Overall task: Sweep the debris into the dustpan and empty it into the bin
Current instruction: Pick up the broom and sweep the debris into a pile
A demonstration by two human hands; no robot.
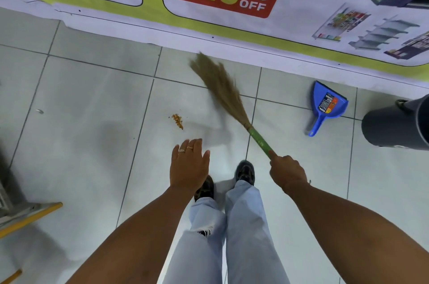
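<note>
While the broom (222,95) is gripped in the right hand (287,172), left hand (189,165) empty and spread, short strokes should be drawn across the debris (177,121) toward the dustpan (326,107).

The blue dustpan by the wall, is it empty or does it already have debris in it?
Empty. The dustpan lies flat on the tiles showing only its label, while the orange debris sits on the floor left of the broom.

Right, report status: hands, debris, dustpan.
Right hand grips green-handled straw broom; left hand open, empty. Orange crumb pile unswept. Blue plastic dustpan untouched beside grey bin.
</note>
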